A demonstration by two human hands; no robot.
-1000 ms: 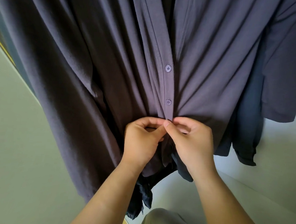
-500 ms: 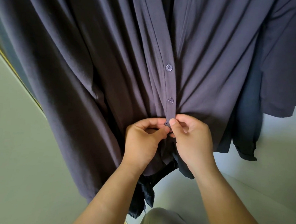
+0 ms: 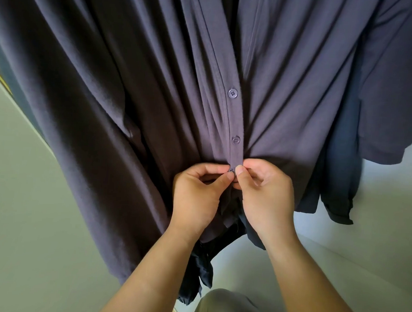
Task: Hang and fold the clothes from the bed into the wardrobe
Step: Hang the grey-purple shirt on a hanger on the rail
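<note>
Your left hand (image 3: 195, 193) and right hand (image 3: 266, 195) are pinching the upright placket (image 3: 236, 124) of the hanging dark purple shirt (image 3: 132, 83), mid-frame; its small purple button (image 3: 232, 170) is lying between your thumbs.

Dark purple-grey button-front garment (image 3: 135, 108) hanging, draped in folds; placket (image 3: 236, 124) shows two fastened buttons.

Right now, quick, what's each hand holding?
Left hand: pinching the shirt at its lowest visible button.
Right hand: pinching the shirt edge beside that button.
</note>
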